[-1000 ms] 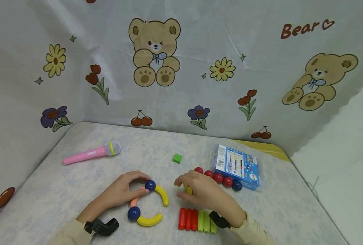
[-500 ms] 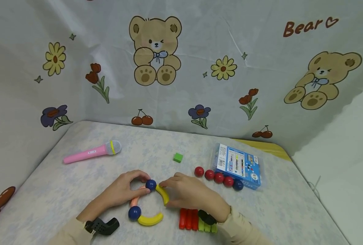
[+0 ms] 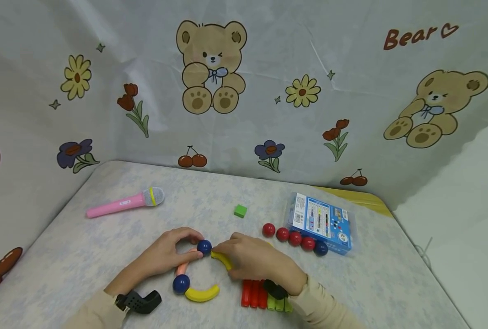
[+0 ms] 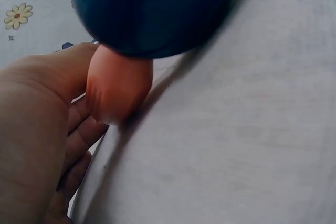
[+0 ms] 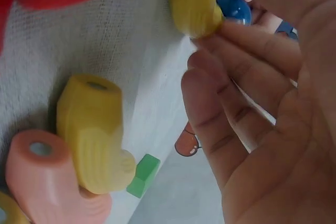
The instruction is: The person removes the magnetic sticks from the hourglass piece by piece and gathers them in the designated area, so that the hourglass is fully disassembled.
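Observation:
With thumb and fingertips, my left hand [image 3: 165,253] holds the far blue ball [image 3: 204,247] of a partial ring lying on the table. An orange curved rod [image 3: 181,268], partly under the thumb, links it to the near blue ball [image 3: 181,284]. From that ball a yellow curved rod [image 3: 202,294] extends right. My right hand [image 3: 249,258] pinches another yellow curved rod [image 3: 222,259], its tip right by the far ball. In the right wrist view, a yellow rod [image 5: 89,129] and a pink rod [image 5: 39,166] lie beneath this hand.
Red rods [image 3: 254,294] and light green rods [image 3: 280,305] lie in a row, partly under the right wrist. Several red balls [image 3: 295,238] and one blue ball [image 3: 320,248] line the blue box [image 3: 322,224]. A green block [image 3: 240,210] and pink toy microphone [image 3: 124,203] lie farther back.
My right hand came left from beside the red balls to the ring and took hold of the upper yellow rod, whose free end has swung outward to the right. The left hand stays put.

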`<act>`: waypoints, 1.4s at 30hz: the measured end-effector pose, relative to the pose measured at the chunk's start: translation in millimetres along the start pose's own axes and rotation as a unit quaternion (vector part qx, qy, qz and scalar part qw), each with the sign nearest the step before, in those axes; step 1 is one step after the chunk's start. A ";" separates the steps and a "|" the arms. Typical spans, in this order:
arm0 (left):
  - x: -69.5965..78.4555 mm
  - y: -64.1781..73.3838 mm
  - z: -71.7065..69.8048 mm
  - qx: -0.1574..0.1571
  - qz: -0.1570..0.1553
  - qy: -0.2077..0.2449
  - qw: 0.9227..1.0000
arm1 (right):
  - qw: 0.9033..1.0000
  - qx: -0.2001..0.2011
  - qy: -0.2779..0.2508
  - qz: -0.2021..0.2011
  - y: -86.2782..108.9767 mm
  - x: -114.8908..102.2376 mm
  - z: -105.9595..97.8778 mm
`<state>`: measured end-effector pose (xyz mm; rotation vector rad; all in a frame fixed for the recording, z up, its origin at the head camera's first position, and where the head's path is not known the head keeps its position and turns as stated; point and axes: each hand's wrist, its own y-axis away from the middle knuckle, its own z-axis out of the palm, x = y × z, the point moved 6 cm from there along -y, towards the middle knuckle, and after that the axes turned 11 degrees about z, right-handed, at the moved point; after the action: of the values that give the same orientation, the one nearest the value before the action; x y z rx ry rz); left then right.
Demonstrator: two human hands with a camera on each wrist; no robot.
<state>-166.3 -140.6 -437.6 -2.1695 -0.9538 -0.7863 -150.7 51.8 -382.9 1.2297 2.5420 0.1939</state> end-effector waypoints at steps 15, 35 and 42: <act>0.3 1.2 0.1 0.000 -0.006 -0.004 1.000 | 0.999 0.034 -0.015 -0.032 2.1 0.0 0.0; -0.2 1.1 0.6 0.000 -0.002 -0.006 1.000 | 0.999 0.035 0.001 -0.027 1.7 3.3 2.4; -0.9 -0.3 0.8 0.001 0.002 -0.005 1.000 | 0.998 0.064 0.020 -0.013 2.1 7.0 -0.5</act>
<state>-166.9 -140.3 -438.6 -2.1743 -0.9538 -0.7723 -153.4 58.6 -383.4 1.2509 2.6400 0.0507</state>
